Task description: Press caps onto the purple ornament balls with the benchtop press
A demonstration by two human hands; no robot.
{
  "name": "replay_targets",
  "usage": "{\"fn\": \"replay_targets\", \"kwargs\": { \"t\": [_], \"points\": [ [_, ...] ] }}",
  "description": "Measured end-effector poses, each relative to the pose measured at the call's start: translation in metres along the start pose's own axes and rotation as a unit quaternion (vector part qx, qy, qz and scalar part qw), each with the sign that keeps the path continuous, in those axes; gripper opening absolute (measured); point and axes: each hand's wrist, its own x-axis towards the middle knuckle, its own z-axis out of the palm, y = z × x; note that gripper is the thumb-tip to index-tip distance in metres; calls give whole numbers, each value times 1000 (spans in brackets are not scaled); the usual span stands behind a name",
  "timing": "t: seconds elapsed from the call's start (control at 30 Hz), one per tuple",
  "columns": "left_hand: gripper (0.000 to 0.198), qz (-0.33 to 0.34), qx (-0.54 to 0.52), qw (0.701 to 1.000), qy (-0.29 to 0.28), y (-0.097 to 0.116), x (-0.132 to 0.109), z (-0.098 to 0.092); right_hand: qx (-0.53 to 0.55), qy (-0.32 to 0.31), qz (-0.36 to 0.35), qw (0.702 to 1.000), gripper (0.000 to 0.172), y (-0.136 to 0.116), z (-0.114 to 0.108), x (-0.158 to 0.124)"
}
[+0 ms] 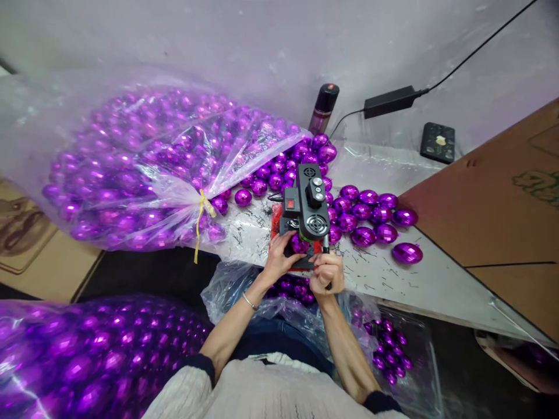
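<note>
Along white tabletop [421, 278] edge, room rightward: faceted purple ball [299, 242], my left hand [279, 256] pinching; black lever [326, 245], right hand [328, 272] clenching.

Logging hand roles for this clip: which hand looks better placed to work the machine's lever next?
Probably the right hand: it grips the lever, while the left hand is at the purple ball in the machine.

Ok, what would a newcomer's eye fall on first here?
Most likely the big clear bag of glossy purple baubles at left, its neck tied with a yellow strip. Next, the black machine at centre: the left hand holds a single bauble beneath it and the right hand grips its lever.
</note>
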Motion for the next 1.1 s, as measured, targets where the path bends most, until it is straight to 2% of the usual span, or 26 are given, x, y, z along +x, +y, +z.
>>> {"fn": "replay_targets", "kwargs": {
  "t": [0.1,0.27,0.37,0.43,0.5,0.6,0.63,0.7,0.77,0.8,0.87,0.97,1.03,1.1],
  "points": [
    [68,5,-14,1000,1,0,1,1,-13,1,5,1000,38,-6,-4,11],
    [68,22,-25,999,22,-1,-9,1,-53,-8,67,996,38,-34,-7,58],
    [60,103,18,994,29,-5,-34,-4,-53,-14,85,995,39,-46,-6,77],
    [55,191,65,979,4,-9,-57,-9,-47,-16,78,996,39,-48,-6,78],
    [61,254,104,961,-29,-12,-80,-16,-41,-19,71,996,39,-46,-6,74],
    [74,254,140,957,-25,-16,-92,-29,-38,-25,65,997,38,-42,-7,66],
    [69,238,154,959,-1,-17,-86,-35,-39,-25,63,997,38,-41,-8,64],
    [57,192,191,960,72,-21,-59,-49,-38,-22,58,997,38,-40,-8,63],
    [50,128,228,955,142,-25,-16,-66,-36,-19,57,998,38,-40,-8,63],
    [49,84,246,954,152,-27,9,-75,-37,-20,56,998,38,-40,-8,63],
    [52,-14,276,950,145,-31,55,-92,-39,-25,53,997,38,-40,-8,62],
    [58,-135,293,943,76,-36,104,-109,-39,-31,46,998,37,-40,-9,62],
    [58,-173,267,946,58,-37,118,-113,-38,-37,38,998,36,-40,-9,62],
    [57,-186,184,962,80,-36,119,-110,-38,-45,30,998,35,-39,-10,63]
  ]
}}
